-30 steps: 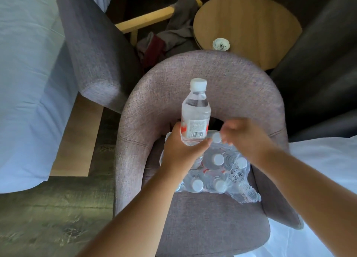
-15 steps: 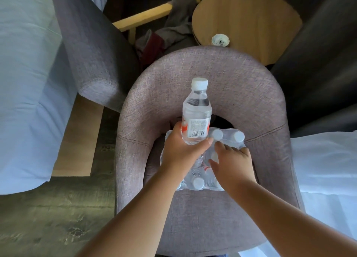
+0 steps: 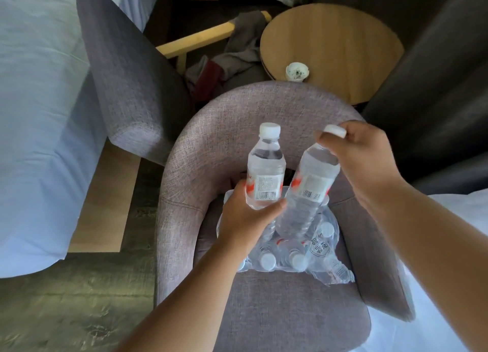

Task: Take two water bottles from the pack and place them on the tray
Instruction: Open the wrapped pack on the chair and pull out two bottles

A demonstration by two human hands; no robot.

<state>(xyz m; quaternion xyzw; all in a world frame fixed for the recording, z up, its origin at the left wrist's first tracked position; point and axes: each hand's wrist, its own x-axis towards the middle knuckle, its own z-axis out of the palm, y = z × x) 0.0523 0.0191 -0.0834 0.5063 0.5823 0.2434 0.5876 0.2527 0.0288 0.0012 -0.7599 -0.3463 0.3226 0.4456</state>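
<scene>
My left hand [image 3: 244, 219] wraps one bottle [image 3: 265, 174] upright at frame centre; my right hand [image 3: 361, 156] pinches a second bottle [image 3: 307, 190] by its neck, tilted, above the pack [image 3: 320, 248] on the chair [image 3: 264, 312].

Left hand [image 3: 245, 219]: bare, no rings or glove.
Right hand [image 3: 361, 156]: bare, no rings.
Forearms: bare, no sleeves or watch in view.

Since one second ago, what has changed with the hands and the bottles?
The right hand went down into the pack, took a second bottle by its cap and lifted it out, tilted. The left hand holds the first bottle upright as before.
</scene>
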